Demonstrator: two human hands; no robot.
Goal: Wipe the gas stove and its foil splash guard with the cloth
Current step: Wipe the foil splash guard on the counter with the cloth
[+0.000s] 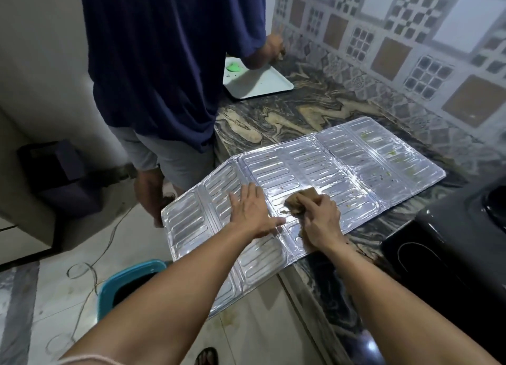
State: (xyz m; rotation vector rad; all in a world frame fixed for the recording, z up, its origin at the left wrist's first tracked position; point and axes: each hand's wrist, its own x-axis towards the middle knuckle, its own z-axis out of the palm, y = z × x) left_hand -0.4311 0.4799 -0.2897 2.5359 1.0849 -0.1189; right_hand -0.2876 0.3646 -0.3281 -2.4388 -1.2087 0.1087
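The silver foil splash guard [342, 159] lies flat across the marble counter, its near-left panels overhanging the counter edge. Green and brown specks dot its far right panels. My left hand [250, 210] presses flat on the foil with fingers spread, holding nothing. Just to its right, my right hand [320, 222] grips a crumpled brown cloth [299, 200] and presses it onto the foil. The black gas stove [451, 241] sits at the right edge, partly cut off by the frame.
Another person in a dark blue shirt [164, 63] stands at the counter beyond the foil, a hand over a white tray [260, 82] with a green blob. A teal bin [128, 282] and a loose cord [90, 269] lie on the floor. Patterned tiles [397, 36] back the counter.
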